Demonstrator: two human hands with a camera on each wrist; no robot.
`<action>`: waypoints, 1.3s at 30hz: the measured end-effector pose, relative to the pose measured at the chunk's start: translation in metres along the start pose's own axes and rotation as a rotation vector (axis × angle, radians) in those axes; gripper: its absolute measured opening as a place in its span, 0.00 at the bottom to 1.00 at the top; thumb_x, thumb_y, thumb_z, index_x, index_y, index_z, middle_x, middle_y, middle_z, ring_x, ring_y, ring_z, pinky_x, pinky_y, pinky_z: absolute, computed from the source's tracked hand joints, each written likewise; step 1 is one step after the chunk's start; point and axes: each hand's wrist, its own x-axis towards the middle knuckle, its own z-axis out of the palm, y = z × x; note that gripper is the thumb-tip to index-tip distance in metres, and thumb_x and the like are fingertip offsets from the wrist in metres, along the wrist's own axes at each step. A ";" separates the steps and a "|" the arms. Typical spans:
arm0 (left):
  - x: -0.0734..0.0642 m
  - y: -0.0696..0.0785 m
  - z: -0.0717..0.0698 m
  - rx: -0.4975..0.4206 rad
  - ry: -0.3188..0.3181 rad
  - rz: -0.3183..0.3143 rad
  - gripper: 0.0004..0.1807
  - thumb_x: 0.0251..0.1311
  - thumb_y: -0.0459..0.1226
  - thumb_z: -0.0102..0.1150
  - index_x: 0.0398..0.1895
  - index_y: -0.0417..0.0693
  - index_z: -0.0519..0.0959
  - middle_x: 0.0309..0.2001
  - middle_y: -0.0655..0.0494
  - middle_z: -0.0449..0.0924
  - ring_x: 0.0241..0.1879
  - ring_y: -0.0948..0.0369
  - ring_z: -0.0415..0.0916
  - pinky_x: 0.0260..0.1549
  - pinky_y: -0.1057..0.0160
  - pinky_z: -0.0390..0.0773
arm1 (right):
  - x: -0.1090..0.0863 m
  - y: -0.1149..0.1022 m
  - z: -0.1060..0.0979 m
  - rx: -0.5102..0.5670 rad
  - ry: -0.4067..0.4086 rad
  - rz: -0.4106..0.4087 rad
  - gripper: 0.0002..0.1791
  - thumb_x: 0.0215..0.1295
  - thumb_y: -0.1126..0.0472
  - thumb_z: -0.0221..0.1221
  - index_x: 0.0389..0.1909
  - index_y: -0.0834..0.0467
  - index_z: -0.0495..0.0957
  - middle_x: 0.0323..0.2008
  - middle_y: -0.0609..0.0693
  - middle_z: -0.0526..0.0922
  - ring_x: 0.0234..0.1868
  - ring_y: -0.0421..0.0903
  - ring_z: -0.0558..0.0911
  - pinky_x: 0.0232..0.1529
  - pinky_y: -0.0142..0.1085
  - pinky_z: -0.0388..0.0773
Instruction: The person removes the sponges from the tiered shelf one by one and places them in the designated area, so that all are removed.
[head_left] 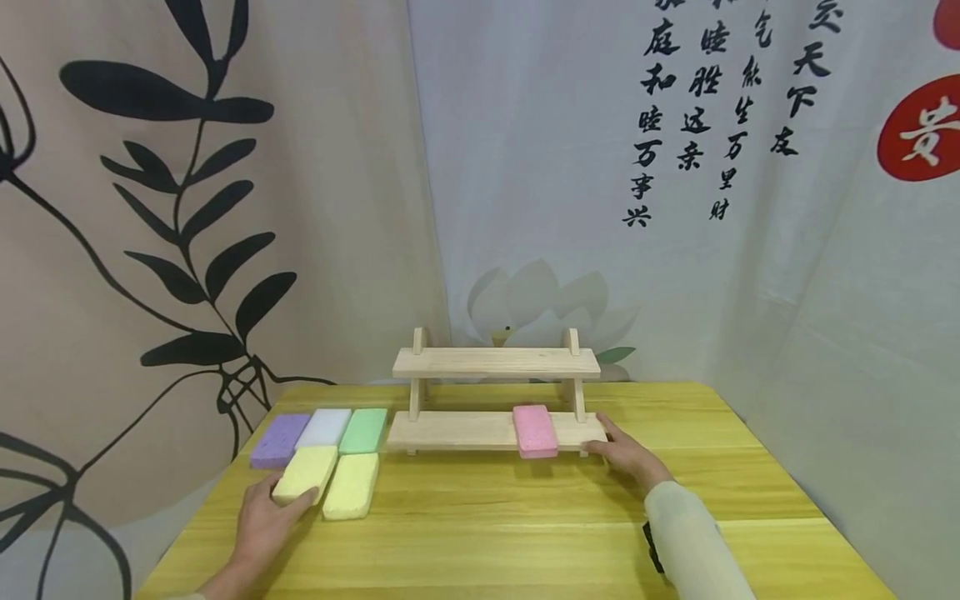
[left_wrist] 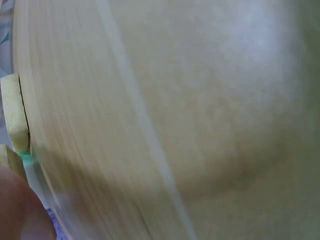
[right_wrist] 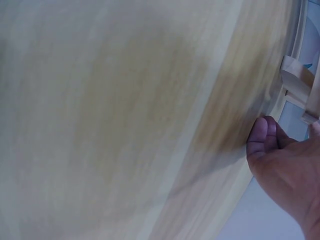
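My left hand [head_left: 266,517] grips a yellow sponge [head_left: 306,473] by its sides, thumb at the near right corner. In the left wrist view only part of that hand [left_wrist: 22,210] shows, beside the edge of a yellow sponge [left_wrist: 11,161]. A second yellow sponge [head_left: 351,487] lies just to the right. On the lower board of a two-tier wooden shelf [head_left: 450,429] rests a pink sponge [head_left: 536,432], its front end jutting past the board. My right hand [head_left: 626,452] holds the right end of that board, and its fingers [right_wrist: 265,132] look curled in the right wrist view.
Purple [head_left: 279,440], white [head_left: 324,427] and green [head_left: 363,430] sponges lie in a row left of the shelf. The shelf's upper board [head_left: 495,362] stands behind the lower one. A printed curtain [head_left: 360,208] hangs behind the wooden table [head_left: 480,533].
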 end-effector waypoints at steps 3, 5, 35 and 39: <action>0.000 0.000 0.000 0.003 0.011 0.011 0.47 0.58 0.48 0.69 0.66 0.21 0.60 0.63 0.24 0.60 0.64 0.33 0.57 0.64 0.35 0.55 | 0.001 0.000 0.000 0.003 0.000 -0.001 0.54 0.66 0.43 0.60 0.79 0.61 0.36 0.73 0.75 0.44 0.72 0.72 0.50 0.66 0.64 0.55; -0.001 -0.001 0.001 0.008 0.015 0.013 0.45 0.57 0.47 0.69 0.65 0.21 0.62 0.62 0.24 0.62 0.63 0.33 0.58 0.63 0.36 0.56 | 0.002 0.000 0.001 0.011 0.002 0.009 0.52 0.68 0.46 0.59 0.79 0.60 0.37 0.74 0.74 0.44 0.72 0.71 0.50 0.67 0.64 0.55; 0.011 0.047 0.018 -0.080 0.050 0.037 0.46 0.63 0.49 0.63 0.71 0.26 0.55 0.61 0.28 0.61 0.60 0.38 0.60 0.57 0.39 0.66 | 0.003 0.002 0.002 0.031 0.016 0.024 0.51 0.68 0.50 0.60 0.79 0.60 0.38 0.72 0.76 0.48 0.71 0.71 0.54 0.67 0.63 0.57; 0.011 0.063 0.032 -0.138 0.054 0.053 0.44 0.63 0.48 0.63 0.72 0.30 0.56 0.61 0.31 0.60 0.60 0.40 0.59 0.56 0.41 0.66 | 0.003 0.003 0.002 0.027 0.019 0.029 0.51 0.69 0.50 0.60 0.79 0.60 0.38 0.73 0.75 0.48 0.72 0.71 0.54 0.67 0.63 0.56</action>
